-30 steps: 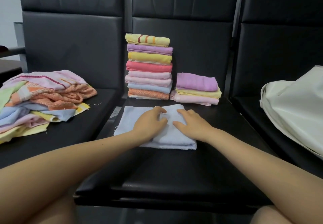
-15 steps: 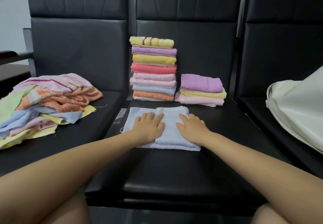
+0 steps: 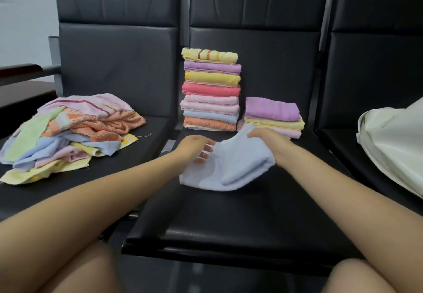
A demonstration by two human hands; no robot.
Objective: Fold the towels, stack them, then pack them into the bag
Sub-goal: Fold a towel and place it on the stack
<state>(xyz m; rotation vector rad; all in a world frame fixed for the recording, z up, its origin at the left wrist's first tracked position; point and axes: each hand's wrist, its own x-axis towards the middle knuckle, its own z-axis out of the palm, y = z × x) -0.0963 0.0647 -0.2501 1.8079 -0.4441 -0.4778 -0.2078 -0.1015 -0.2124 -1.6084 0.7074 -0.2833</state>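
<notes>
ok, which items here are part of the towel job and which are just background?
In the job:
- light blue towel, gripped by right hand, left hand open against it
- tall folded stack
- short folded stack
- unfolded pile
- white bag

Just lying about:
- black seats
- dark armrest, far left

We see the bag [image 3: 393,146] cut off by the right edge, its opening out of view. Our right hand [image 3: 272,143] hides its fingers under the blue towel [image 3: 235,167]. Our left hand [image 3: 196,148] is motion-blurred at the fingertips. The short stack's [image 3: 274,119] bottom towel sits partly behind the right hand.
</notes>
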